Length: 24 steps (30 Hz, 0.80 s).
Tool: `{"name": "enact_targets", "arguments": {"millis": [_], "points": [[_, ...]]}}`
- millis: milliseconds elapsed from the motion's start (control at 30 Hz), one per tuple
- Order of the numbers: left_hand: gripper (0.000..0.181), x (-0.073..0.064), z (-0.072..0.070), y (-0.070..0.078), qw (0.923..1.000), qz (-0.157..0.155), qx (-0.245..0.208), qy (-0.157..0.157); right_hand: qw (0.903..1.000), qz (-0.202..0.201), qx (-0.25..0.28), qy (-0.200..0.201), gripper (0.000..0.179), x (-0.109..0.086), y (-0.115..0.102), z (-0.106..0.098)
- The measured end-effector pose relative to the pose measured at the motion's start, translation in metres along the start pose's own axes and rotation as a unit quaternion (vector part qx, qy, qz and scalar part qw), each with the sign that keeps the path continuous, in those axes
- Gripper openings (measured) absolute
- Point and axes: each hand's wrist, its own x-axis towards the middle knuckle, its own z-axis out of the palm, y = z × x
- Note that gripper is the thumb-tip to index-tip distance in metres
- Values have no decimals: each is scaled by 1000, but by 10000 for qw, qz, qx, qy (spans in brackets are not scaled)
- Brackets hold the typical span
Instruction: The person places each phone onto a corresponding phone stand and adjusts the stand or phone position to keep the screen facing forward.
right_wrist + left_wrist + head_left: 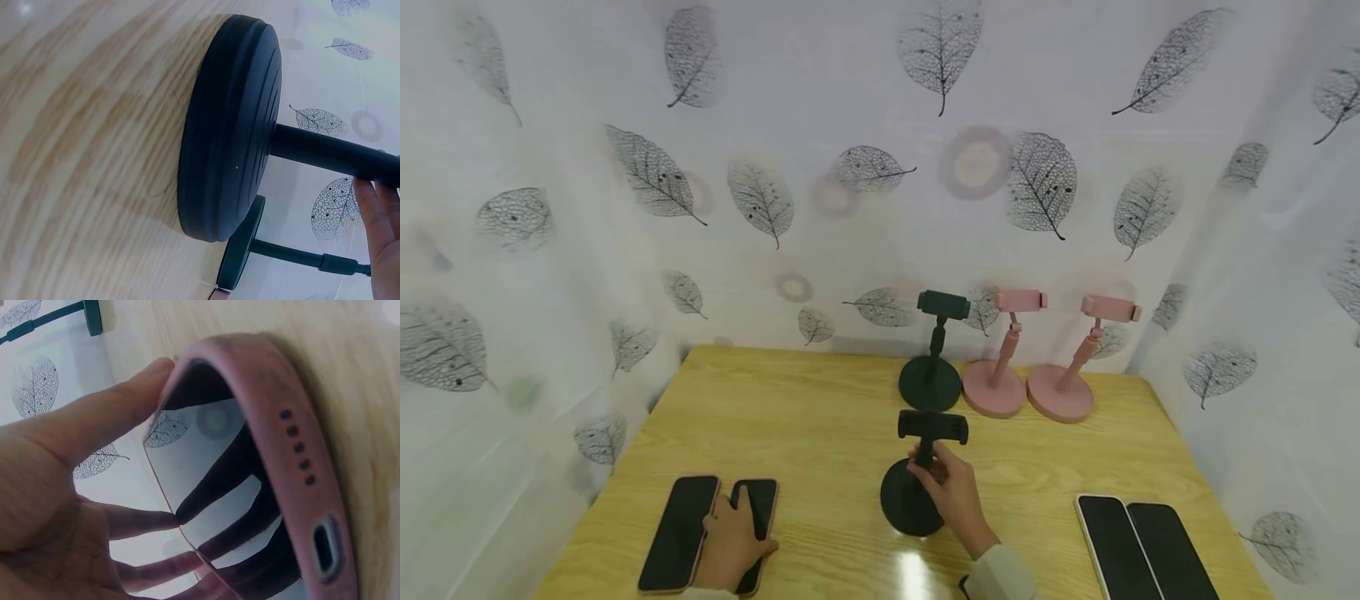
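Observation:
My left hand [730,542] lies across the right one of two phones at the table's left, a dark-screened phone [762,500] in a pink case. Its thumb is at the phone's right edge, and the other fingers reach over the screen and left side. Close up, the pink case [275,425] shows speaker holes and a charging port, and the screen mirrors the fingers. With thumb and fingers, my right hand [953,496] grips the post of a black phone stand [912,500]. This stand is upright, its round base [231,131] at the tabletop and its empty clamp [932,426] on top.
Another pink-cased phone [681,533] lies at far left. Along the back edge stand a dark green phone stand [929,383] and two pink stands [995,390]. Two more phones [1116,542] lie side by side at right. A leaf-patterned curtain [865,250] surrounds the wooden table [820,450].

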Motion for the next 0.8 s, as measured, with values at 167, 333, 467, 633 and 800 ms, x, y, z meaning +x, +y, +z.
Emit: {"name": "enact_targets", "arguments": {"millis": [167, 333, 467, 633, 800], "points": [[104, -2, 2, 5, 9999, -19, 127, 54, 9999, -121, -4, 47, 21, -1, -1, 0], [104, -1, 2, 15, 9991, -263, 347, 9, 9995, -282, 152, 27, 22, 2, -2, 4], [105, 0, 4, 22, 9987, -347, 384, 0, 9989, -411, 207, -24, 21, 6, -4, 8], [113, -2, 5, 29, 9983, -574, -53, -30, 9990, -412, 174, -39, 20, 9, -3, 15], [106, -2, 11, 36, 9982, -576, -176, 48, 9996, -210, 198, -24, 22, 8, 13, 27]]}}
